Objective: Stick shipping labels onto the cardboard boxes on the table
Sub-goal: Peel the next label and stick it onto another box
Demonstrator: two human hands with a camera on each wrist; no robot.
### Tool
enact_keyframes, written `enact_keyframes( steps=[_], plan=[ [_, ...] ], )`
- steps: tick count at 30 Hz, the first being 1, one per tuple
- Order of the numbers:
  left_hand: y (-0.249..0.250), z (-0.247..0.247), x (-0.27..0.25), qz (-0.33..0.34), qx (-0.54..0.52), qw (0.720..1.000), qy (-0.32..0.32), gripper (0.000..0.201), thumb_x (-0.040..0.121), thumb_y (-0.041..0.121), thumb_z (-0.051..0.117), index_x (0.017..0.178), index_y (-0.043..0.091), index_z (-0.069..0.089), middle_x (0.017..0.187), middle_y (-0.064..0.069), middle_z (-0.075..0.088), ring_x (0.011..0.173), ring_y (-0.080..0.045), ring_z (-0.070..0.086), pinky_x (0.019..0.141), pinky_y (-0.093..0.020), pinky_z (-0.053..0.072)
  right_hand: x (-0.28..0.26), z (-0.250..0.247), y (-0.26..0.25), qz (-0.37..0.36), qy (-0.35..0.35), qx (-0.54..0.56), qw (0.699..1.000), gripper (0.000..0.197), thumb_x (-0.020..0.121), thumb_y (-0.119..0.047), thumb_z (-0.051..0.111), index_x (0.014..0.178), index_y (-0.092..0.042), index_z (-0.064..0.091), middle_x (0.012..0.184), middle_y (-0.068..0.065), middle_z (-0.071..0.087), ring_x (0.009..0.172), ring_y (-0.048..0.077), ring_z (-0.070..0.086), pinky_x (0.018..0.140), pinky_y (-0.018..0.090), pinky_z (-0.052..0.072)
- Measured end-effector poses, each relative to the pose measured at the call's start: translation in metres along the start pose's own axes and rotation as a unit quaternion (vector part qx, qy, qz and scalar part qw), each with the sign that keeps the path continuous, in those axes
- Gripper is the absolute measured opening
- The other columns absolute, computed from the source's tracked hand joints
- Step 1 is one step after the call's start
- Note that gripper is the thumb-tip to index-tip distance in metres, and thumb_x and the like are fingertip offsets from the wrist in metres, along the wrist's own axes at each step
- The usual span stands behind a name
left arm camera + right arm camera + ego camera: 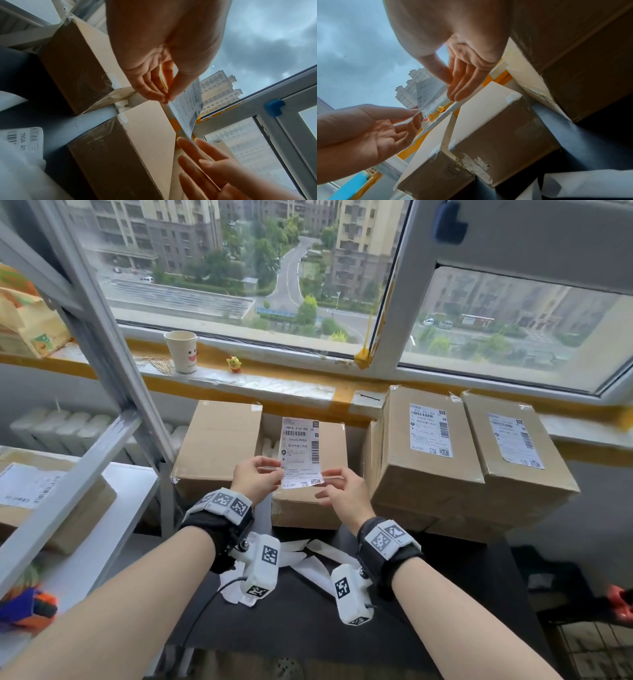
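Observation:
A white shipping label hangs upright above a small plain cardboard box at the table's centre. My left hand pinches its lower left corner, which the left wrist view shows at the left hand. My right hand pinches the lower right corner between the thumb and nearly straight fingers. The label curves between the two hands and does not touch the box. Another plain box stands behind on the left. Two labelled boxes stand on the right.
Peeled white backing strips lie on the dark table under my wrists. A metal shelf on the left holds a labelled box. A paper cup and a yellow toy stand on the windowsill.

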State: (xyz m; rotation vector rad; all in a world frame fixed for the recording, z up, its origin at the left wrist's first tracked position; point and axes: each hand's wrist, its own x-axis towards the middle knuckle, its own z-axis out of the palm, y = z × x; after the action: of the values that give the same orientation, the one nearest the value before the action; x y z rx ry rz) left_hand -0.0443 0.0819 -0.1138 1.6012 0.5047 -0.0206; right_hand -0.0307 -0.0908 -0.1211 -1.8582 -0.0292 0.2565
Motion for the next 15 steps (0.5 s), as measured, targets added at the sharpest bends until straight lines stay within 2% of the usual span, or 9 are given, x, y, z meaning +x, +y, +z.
enact_keyframes(
  steps=[2, 4, 6, 8, 9, 10, 12, 13, 15],
  plan=[
    [-0.003, 0.005, 0.01, -0.002, 0.009, 1.0, 0.004, 0.014, 0.084, -0.001, 0.062, 0.082, 0.013, 0.057, 0.099, -0.019, 0.064, 0.09, -0.028, 0.063, 0.076, -0.03, 0.055, 0.009, 0.002, 0.002, 0.022, 0.02, 0.016, 0.999, 0.011, 0.093, -0.012, 0.054, 0.103, -0.013, 0.051, 0.101, 0.009, 0.066, 0.07, 0.017, 0.066, 0.061, 0.023, 0.057],
    [-0.006, 0.009, 0.019, -0.009, 0.025, 1.0, 0.007, 0.015, 0.084, 0.0, 0.062, 0.082, 0.013, 0.056, 0.096, -0.018, 0.064, 0.088, -0.028, 0.063, 0.077, -0.031, 0.055, 0.019, 0.005, 0.004, 0.045, 0.041, 0.007, 0.998, 0.017, 0.092, -0.021, 0.057, 0.105, -0.011, 0.051, 0.103, 0.013, 0.067, 0.065, 0.017, 0.064, 0.058, 0.025, 0.057],
    [-0.008, 0.013, 0.029, -0.008, 0.033, 0.999, 0.012, 0.016, 0.084, -0.001, 0.062, 0.081, 0.013, 0.055, 0.094, -0.018, 0.064, 0.085, -0.028, 0.063, 0.073, -0.029, 0.054, 0.03, 0.006, 0.009, 0.067, 0.052, -0.006, 0.996, 0.023, 0.091, -0.025, 0.058, 0.106, -0.008, 0.053, 0.1, 0.013, 0.067, 0.063, 0.016, 0.062, 0.05, 0.021, 0.053],
    [-0.01, 0.017, 0.038, -0.007, 0.037, 0.999, 0.019, 0.017, 0.084, -0.001, 0.061, 0.08, 0.013, 0.054, 0.094, -0.019, 0.063, 0.085, -0.028, 0.063, 0.069, -0.027, 0.053, 0.04, 0.008, 0.013, 0.083, 0.062, -0.019, 0.994, 0.019, 0.091, -0.029, 0.059, 0.099, -0.012, 0.055, 0.1, 0.01, 0.068, 0.066, 0.014, 0.062, 0.046, 0.017, 0.049],
    [-0.011, 0.018, 0.043, -0.008, 0.038, 0.999, 0.021, 0.017, 0.084, -0.001, 0.062, 0.08, 0.013, 0.053, 0.093, -0.018, 0.063, 0.085, -0.028, 0.062, 0.068, -0.026, 0.053, 0.045, 0.009, 0.015, 0.09, 0.065, -0.026, 0.993, 0.017, 0.09, -0.031, 0.059, 0.092, -0.015, 0.055, 0.099, 0.009, 0.068, 0.069, 0.016, 0.064, 0.051, 0.021, 0.053],
    [-0.012, 0.02, 0.047, -0.009, 0.04, 0.999, 0.022, 0.018, 0.084, -0.001, 0.062, 0.08, 0.013, 0.053, 0.089, -0.016, 0.063, 0.085, -0.027, 0.062, 0.066, -0.025, 0.052, 0.05, 0.01, 0.016, 0.094, 0.068, -0.038, 0.993, 0.016, 0.089, -0.034, 0.059, 0.085, -0.019, 0.056, 0.097, 0.008, 0.069, 0.074, 0.019, 0.066, 0.06, 0.03, 0.058],
    [-0.015, 0.023, 0.055, -0.012, 0.048, 0.999, 0.02, 0.019, 0.083, -0.001, 0.063, 0.08, 0.014, 0.051, 0.082, -0.01, 0.061, 0.082, -0.025, 0.061, 0.063, -0.022, 0.052, 0.058, 0.012, 0.02, 0.103, 0.067, -0.065, 0.99, 0.018, 0.086, -0.037, 0.06, 0.073, -0.025, 0.055, 0.09, 0.005, 0.069, 0.081, 0.026, 0.068, 0.075, 0.044, 0.058],
    [-0.015, 0.024, 0.059, -0.014, 0.055, 0.998, 0.02, 0.021, 0.082, -0.001, 0.064, 0.08, 0.014, 0.05, 0.081, -0.009, 0.06, 0.079, -0.024, 0.061, 0.063, -0.023, 0.051, 0.061, 0.013, 0.021, 0.106, 0.066, -0.071, 0.99, 0.02, 0.085, -0.035, 0.061, 0.069, -0.025, 0.055, 0.086, 0.005, 0.07, 0.082, 0.027, 0.068, 0.077, 0.047, 0.057],
    [-0.016, 0.026, 0.065, -0.021, 0.072, 0.997, 0.024, 0.024, 0.081, -0.001, 0.065, 0.077, 0.014, 0.047, 0.078, -0.009, 0.057, 0.071, -0.019, 0.059, 0.064, -0.026, 0.052, 0.066, 0.013, 0.02, 0.111, 0.065, -0.085, 0.988, 0.021, 0.084, -0.03, 0.062, 0.066, -0.022, 0.057, 0.081, 0.006, 0.07, 0.082, 0.028, 0.067, 0.078, 0.044, 0.056]
  ],
)
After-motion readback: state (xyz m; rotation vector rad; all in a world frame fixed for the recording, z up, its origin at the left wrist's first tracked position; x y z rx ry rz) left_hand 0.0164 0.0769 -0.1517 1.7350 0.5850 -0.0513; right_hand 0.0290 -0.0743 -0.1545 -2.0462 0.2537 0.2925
